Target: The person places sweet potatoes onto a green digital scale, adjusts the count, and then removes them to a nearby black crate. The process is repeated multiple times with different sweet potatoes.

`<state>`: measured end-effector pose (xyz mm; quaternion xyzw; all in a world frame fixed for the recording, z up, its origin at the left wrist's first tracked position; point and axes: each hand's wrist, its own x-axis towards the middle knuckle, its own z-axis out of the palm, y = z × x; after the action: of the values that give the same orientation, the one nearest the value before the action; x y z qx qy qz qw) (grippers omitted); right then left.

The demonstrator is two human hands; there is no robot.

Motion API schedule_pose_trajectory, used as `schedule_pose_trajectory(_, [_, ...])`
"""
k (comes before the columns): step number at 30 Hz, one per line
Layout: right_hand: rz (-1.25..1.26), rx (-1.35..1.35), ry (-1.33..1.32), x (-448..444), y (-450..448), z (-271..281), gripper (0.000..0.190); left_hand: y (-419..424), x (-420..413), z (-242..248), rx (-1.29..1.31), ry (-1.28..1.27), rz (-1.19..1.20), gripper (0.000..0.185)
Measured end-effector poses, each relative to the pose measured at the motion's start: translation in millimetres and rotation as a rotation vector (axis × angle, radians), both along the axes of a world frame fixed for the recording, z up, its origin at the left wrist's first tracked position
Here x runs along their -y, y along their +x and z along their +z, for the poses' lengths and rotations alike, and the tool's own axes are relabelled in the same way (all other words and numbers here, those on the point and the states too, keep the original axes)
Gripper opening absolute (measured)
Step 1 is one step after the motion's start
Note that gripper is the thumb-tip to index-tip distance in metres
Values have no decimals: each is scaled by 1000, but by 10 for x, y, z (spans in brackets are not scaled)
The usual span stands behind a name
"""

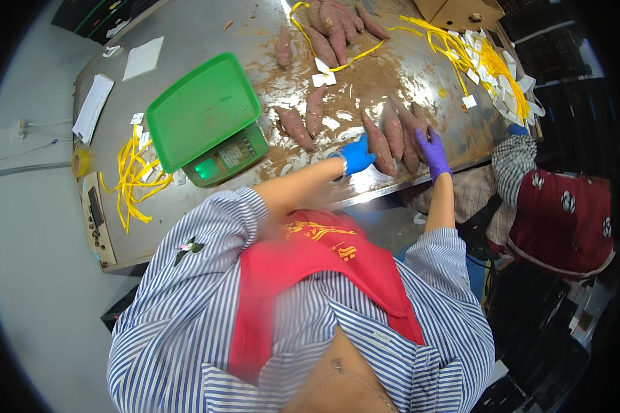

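Several sweet potatoes [391, 131] lie side by side near the table's front edge, between my two hands. My left hand [358, 155], in a blue glove, touches the lower left side of the outermost sweet potato [377, 143]; its fingertips are partly hidden. On the right side of the group, my right hand [435, 155] in a purple glove grips a sweet potato, with the thumb and a finger lying over it. Two loose sweet potatoes [302, 121] rest to the left of the group. Farther back, a pile of sweet potatoes [336, 28] lies on a yellow tie [359, 56] with white tags.
A green weighing scale [204, 111] with a lit display stands at left. Yellow ties lie beside it [134, 180] and at far right [488, 69]. A cardboard box [460, 14] sits at the back. Another person [558, 217] is at the table's right end. Soil smears the metal table [227, 206].
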<state>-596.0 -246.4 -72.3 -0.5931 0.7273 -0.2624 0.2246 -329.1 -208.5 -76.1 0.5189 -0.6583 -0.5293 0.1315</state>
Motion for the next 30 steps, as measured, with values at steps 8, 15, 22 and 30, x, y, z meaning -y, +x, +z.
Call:
schedule_pose_trajectory(8, [8, 378, -192, 490, 1274, 455, 41, 845, -270, 547, 464, -580, 283, 55])
schedule_pose_trajectory(15, [67, 271, -145, 1700, 2170, 110, 38, 1141, 39, 418, 684, -473, 17, 63])
schedule_pose_trajectory(22, [-96, -36, 43, 2292, 2540, -87, 64, 1344, 432, 221, 693, -439, 94, 43])
schedule_pose_trajectory(30, [299, 662, 85, 2271, 2558, 314, 55, 1773, 1016, 983, 251, -780, 311, 70])
